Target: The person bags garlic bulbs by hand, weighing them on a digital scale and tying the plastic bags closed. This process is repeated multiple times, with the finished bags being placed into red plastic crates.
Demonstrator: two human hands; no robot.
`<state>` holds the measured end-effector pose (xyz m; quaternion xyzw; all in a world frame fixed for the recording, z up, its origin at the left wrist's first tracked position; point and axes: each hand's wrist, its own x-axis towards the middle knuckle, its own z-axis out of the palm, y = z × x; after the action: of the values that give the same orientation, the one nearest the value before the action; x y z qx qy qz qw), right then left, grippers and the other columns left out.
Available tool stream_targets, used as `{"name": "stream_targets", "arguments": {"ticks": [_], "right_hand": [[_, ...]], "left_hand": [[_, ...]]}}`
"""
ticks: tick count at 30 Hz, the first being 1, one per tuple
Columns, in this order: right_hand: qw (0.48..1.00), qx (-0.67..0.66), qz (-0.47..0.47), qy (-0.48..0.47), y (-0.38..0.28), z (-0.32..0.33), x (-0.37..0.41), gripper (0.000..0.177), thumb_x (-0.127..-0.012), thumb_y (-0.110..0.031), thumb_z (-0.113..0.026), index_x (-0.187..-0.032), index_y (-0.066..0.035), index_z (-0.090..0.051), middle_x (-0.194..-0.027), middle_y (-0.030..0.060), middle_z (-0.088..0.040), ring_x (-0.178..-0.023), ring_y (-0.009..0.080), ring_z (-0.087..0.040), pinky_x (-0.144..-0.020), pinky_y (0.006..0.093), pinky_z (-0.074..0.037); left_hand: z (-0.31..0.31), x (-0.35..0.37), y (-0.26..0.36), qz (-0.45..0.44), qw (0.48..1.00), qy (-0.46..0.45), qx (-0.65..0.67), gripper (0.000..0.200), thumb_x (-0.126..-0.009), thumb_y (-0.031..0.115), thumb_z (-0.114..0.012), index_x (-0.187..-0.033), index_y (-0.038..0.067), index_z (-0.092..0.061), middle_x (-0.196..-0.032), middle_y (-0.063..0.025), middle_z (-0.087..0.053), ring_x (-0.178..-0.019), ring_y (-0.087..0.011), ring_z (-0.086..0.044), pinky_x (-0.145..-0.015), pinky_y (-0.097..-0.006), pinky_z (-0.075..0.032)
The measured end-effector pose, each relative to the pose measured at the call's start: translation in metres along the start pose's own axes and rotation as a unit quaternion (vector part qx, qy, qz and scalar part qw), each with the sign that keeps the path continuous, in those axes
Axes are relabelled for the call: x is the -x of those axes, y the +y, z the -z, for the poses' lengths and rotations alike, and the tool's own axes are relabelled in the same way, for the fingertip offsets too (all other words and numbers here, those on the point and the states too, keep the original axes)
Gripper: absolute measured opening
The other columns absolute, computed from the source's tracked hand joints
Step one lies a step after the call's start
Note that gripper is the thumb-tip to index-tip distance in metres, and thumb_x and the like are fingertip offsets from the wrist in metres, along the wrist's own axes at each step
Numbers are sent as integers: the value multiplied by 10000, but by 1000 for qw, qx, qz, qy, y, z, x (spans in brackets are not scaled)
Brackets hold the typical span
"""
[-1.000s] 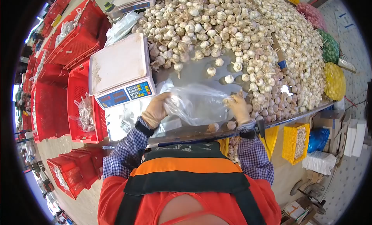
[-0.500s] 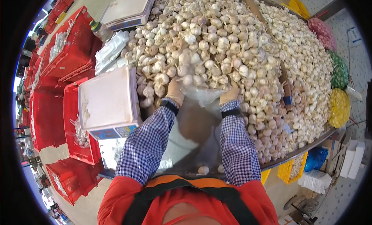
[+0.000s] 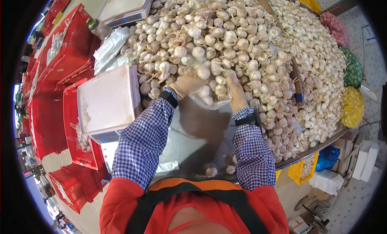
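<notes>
Each of your hands, left hand (image 3: 186,84) and right hand (image 3: 238,95), grips one side of the clear plastic bag (image 3: 217,102), above the grey worktop (image 3: 195,157). Filling with whitish garlic bulbs (image 3: 242,44) appears underway; further loading calls for a wide mouth.

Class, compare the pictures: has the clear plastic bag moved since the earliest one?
Yes, forward. The clear plastic bag was beside the scale's front panel; now it is farther out, beside the weighing pan, at the garlic heap.

No readable text or numbers anywhere, the scale's (image 3: 107,101) blue panel included.
</notes>
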<state>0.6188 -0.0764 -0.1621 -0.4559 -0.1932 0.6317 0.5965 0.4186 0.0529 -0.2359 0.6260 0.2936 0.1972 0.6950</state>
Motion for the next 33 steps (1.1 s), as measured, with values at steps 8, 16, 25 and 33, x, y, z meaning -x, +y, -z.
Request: {"name": "stream_targets", "arguments": {"ticks": [8,16,25,33], "right_hand": [[986,98,128,48,-17,-44,72,379,-986,-149,-467,-1347,-33,-460,-1269,73,-583,-580,1,-395,-527,144,-353],[969,124,215,-7,-22,-191,93,366,-985,-140,-448,-1338,-49,-480,-1225,67,-611,-567,19,-409,-524,160,-369],[921,235,293,-100,105,-270,13,359,-988,-214,-482,-1305,-51,-528,-1115,29,-646,-741,53,-538,-687,187,-456],[821,503,270,-19,89,-265,42,350,-864,-234,-662,-1147,-35,-611,-1202,184,-566,-1141,274,-524,-978,344,-403]], "left_hand": [[0,103,120,88,957,155,227,398,-839,49,-513,-1232,23,-563,-1122,-27,-632,-843,-82,-578,-655,-178,-451],[77,239,186,-184,903,301,243,350,-872,99,-477,-1203,16,-556,-1089,-71,-647,-454,-35,-366,-461,-189,-328],[197,356,122,-116,853,486,149,321,-907,66,-492,-1216,15,-563,-543,-10,-512,-398,-90,-421,-432,-212,-358],[225,415,116,-34,896,406,-175,513,-866,256,-645,-1276,-19,-505,-1194,-156,-592,-1029,-193,-587,-901,-281,-452]]}}
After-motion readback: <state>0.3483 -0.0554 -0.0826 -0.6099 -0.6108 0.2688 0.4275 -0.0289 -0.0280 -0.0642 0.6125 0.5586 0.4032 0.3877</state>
